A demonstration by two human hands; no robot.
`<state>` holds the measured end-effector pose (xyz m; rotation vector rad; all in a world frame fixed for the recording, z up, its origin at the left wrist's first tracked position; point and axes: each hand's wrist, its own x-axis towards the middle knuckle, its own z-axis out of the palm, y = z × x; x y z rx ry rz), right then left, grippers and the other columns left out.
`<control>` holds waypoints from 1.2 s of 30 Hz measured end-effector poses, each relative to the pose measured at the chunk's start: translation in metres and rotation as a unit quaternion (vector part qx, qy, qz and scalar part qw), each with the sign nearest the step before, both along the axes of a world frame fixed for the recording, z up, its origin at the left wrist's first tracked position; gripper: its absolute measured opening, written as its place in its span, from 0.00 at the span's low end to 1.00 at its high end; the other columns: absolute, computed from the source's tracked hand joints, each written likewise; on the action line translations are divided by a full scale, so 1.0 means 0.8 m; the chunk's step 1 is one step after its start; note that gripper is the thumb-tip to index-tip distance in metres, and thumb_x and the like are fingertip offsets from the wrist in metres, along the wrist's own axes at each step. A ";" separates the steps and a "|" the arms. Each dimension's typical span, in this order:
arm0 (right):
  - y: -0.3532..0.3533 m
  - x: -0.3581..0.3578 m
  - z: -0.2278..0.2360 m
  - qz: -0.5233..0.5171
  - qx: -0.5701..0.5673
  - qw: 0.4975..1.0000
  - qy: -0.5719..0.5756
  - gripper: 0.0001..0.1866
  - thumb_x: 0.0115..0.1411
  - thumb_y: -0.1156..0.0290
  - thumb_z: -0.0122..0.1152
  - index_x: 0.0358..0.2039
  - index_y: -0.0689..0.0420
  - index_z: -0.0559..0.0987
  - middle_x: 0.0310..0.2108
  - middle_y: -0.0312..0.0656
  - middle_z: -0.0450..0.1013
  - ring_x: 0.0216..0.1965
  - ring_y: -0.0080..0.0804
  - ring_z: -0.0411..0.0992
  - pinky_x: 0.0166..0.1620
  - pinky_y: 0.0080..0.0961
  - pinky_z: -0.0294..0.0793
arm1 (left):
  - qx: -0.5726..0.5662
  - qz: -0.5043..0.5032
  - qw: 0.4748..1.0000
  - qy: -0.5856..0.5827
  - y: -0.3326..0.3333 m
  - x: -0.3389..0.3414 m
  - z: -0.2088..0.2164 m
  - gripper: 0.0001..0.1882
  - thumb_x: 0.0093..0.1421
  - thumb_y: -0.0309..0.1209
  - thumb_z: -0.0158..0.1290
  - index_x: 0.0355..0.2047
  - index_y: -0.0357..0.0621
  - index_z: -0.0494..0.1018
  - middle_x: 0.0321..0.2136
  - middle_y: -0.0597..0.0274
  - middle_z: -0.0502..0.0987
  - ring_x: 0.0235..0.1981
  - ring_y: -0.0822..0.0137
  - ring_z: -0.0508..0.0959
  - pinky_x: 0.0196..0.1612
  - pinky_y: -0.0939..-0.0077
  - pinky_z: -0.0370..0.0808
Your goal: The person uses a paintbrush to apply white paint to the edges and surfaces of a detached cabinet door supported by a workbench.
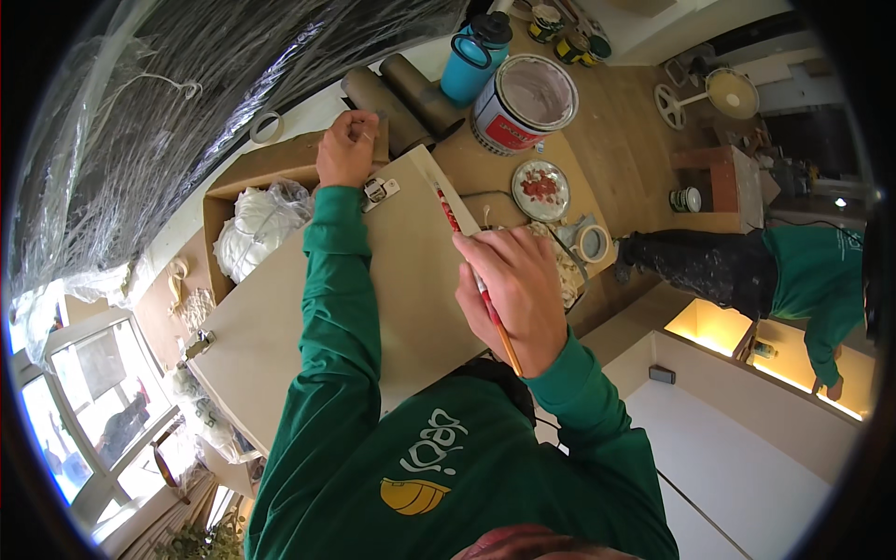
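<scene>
My right hand (511, 285) is closed around a slim paintbrush (451, 211) with a red-smeared, orange-ended handle. Its bristle end points away from me, by the pale edge of a beige cabinet door (420, 280). The door lies in front of my body, with a metal hinge (378, 192) near its far edge. Beyond that hinge, my left hand (346, 149) has its fingers curled together next to the cardboard box (289, 154); what they grip, if anything, is hidden. Right of the brush sits a round lid (540, 190) smeared with red paint.
A large paint can (525, 105), a blue water bottle (474, 61) and dark rolls (387, 107) stand beyond the door. A roll of tape (592, 244) lies at the right. Plastic sheeting (187, 112) hangs at the left. Another person in a green top (812, 271) is at the far right.
</scene>
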<state>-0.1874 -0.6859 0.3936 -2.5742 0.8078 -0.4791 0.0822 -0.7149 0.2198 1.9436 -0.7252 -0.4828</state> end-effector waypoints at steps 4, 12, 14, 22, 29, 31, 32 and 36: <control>0.000 0.002 0.002 -0.005 -0.008 0.999 -0.040 0.22 0.48 0.80 0.62 0.48 0.61 0.78 0.40 0.40 0.72 0.39 0.39 0.69 0.43 0.36 0.64 | -0.010 -0.002 1.000 -0.005 0.001 0.001 -0.002 0.12 0.61 0.42 0.56 0.37 0.49 0.80 0.27 0.66 0.83 0.31 0.62 0.82 0.38 0.68 0.76; 0.011 0.015 -0.020 0.005 -0.011 1.000 0.000 0.26 0.47 0.80 0.61 0.51 0.60 0.76 0.47 0.43 0.69 0.42 0.38 0.69 0.44 0.36 0.64 | -0.013 -0.018 1.000 -0.010 0.000 0.000 0.004 0.12 0.62 0.36 0.56 0.40 0.42 0.79 0.27 0.66 0.83 0.25 0.75 0.77 0.32 0.78 0.74; 0.013 0.018 -0.022 -0.002 -0.005 1.000 0.009 0.25 0.49 0.81 0.61 0.51 0.59 0.76 0.47 0.42 0.69 0.41 0.36 0.70 0.43 0.35 0.65 | -0.016 -0.019 1.000 -0.010 0.001 -0.001 0.005 0.12 0.62 0.35 0.56 0.40 0.41 0.79 0.27 0.66 0.83 0.25 0.76 0.77 0.32 0.78 0.74; 0.012 0.027 -0.030 0.003 0.006 1.000 0.000 0.25 0.50 0.81 0.60 0.51 0.61 0.76 0.48 0.43 0.69 0.41 0.36 0.70 0.44 0.36 0.64 | -0.014 -0.023 1.000 -0.007 0.000 -0.001 0.005 0.11 0.63 0.33 0.55 0.41 0.41 0.79 0.28 0.65 0.83 0.25 0.75 0.77 0.33 0.79 0.74; 0.009 0.020 -0.024 0.008 0.007 1.000 0.002 0.25 0.50 0.81 0.60 0.51 0.61 0.76 0.47 0.43 0.69 0.42 0.37 0.70 0.44 0.35 0.64 | -0.009 -0.028 0.999 -0.013 0.002 -0.001 0.006 0.11 0.63 0.33 0.55 0.41 0.41 0.79 0.28 0.63 0.83 0.27 0.74 0.79 0.34 0.78 0.75; 0.012 0.016 -0.019 0.006 0.001 1.000 -0.002 0.24 0.50 0.81 0.60 0.51 0.61 0.76 0.47 0.43 0.69 0.42 0.38 0.70 0.44 0.36 0.64 | -0.013 -0.026 1.000 -0.008 0.001 0.000 0.004 0.11 0.63 0.34 0.55 0.41 0.41 0.79 0.28 0.63 0.83 0.27 0.74 0.79 0.35 0.78 0.75; 0.011 0.017 -0.018 0.009 0.005 1.000 0.002 0.24 0.50 0.81 0.60 0.51 0.61 0.76 0.47 0.43 0.69 0.43 0.38 0.70 0.45 0.36 0.64 | -0.015 -0.026 1.000 -0.005 0.000 -0.001 0.002 0.11 0.63 0.35 0.56 0.41 0.41 0.79 0.28 0.63 0.83 0.27 0.74 0.79 0.35 0.78 0.75; 0.008 0.017 -0.016 0.010 0.010 1.000 0.018 0.24 0.49 0.82 0.60 0.50 0.61 0.77 0.47 0.43 0.69 0.43 0.39 0.69 0.45 0.36 0.64 | -0.018 -0.009 1.000 -0.001 0.000 0.001 0.000 0.10 0.60 0.39 0.56 0.36 0.49 0.79 0.27 0.66 0.83 0.31 0.64 0.82 0.38 0.69 0.75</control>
